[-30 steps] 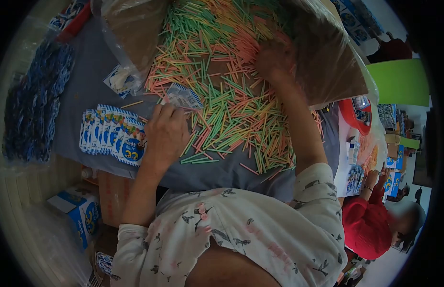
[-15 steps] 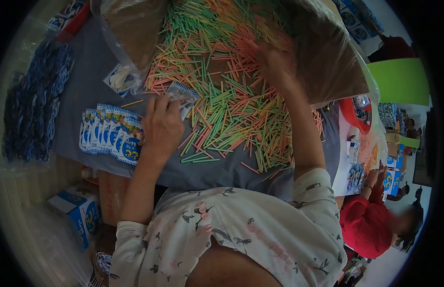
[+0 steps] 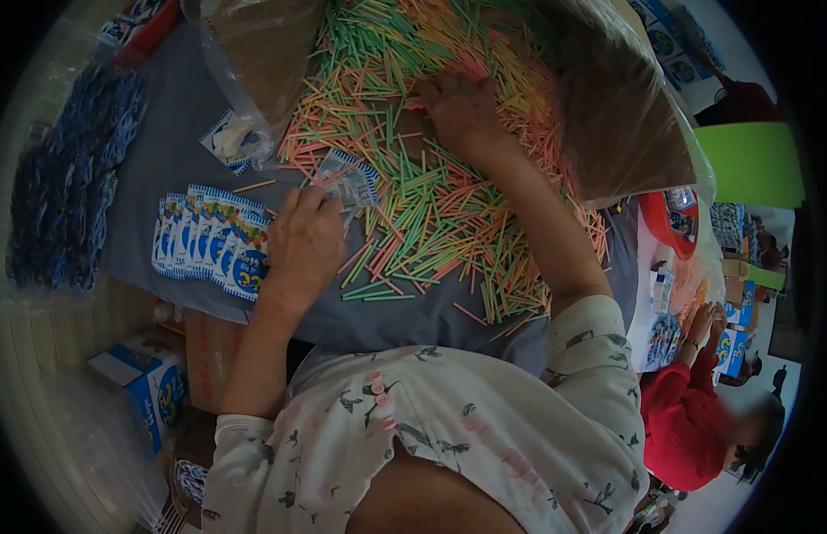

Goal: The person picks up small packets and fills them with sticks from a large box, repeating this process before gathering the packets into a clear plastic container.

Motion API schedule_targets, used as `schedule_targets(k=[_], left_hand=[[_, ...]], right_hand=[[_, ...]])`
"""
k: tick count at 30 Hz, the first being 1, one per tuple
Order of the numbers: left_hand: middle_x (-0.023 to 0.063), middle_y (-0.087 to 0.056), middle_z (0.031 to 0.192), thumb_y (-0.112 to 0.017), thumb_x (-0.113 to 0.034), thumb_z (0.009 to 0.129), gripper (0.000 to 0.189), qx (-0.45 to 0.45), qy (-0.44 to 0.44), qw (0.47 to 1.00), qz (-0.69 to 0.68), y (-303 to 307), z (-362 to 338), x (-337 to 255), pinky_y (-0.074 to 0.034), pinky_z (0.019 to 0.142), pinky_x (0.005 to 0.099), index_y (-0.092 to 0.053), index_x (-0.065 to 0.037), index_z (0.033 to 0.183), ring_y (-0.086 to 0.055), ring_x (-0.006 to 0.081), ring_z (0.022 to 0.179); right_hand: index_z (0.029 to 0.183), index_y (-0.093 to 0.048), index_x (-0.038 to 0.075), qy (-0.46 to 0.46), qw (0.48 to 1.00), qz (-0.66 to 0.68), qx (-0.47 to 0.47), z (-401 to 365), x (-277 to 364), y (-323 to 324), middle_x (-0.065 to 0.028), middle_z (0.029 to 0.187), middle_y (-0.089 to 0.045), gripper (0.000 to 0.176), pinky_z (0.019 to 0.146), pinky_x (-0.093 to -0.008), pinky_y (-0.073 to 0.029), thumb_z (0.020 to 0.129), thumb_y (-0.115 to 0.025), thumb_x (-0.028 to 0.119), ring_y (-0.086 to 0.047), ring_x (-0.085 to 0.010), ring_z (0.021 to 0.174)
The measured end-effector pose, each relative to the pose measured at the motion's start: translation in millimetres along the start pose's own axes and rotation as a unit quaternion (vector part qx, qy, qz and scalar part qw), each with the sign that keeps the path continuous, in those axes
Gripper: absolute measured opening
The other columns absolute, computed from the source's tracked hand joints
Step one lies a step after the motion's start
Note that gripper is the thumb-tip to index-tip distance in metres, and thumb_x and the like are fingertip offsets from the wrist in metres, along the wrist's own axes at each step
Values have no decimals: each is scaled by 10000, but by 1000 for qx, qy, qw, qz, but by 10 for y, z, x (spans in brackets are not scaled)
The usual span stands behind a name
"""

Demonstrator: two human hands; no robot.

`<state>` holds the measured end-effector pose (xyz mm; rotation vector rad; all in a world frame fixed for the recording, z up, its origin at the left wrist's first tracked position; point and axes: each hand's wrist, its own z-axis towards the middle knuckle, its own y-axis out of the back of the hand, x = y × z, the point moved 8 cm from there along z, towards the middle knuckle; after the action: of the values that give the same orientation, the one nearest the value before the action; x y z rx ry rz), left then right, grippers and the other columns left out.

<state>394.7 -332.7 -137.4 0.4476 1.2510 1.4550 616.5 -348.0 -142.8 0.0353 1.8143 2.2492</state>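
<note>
Leftward, to the middle of the stick pile [image 3: 422, 218], has moved the right hand [image 3: 467, 116], its grip unclear; at the pile's left edge the left hand [image 3: 305, 245] pinches a small packet [image 3: 353, 184]. Fanned packets [image 3: 213, 240] lie left of the pile.

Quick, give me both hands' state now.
Left hand: closed, pinching the clear, blue-edged plastic packet.
Right hand: palm down on the thin pink, green and yellow sticks; open or gripping some, cannot be told.
</note>
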Motion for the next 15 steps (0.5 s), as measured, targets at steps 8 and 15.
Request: schedule_targets(k=[8, 15], left_hand=[[142, -580, 886, -623, 10, 676, 144, -58, -30, 997, 41, -36, -74, -5, -512, 712, 379, -636, 22, 820, -571, 306, 870], [145, -581, 861, -612, 2, 678, 135, -55, -27, 997, 38, -2, -71, -58, -517, 716, 377, -619, 19, 812, -590, 298, 853]], right_hand=[[1198, -588, 62, -85, 990, 107, 23, 9, -271, -180, -140, 1213, -558, 387, 956, -614, -326, 819, -633, 128, -529, -321, 1171], [1149, -614, 54, -38, 988, -96, 116, 121, 48, -53, -113, 1158, -604, 439, 862, -552, -389, 816, -687, 330, -574, -289, 1109]])
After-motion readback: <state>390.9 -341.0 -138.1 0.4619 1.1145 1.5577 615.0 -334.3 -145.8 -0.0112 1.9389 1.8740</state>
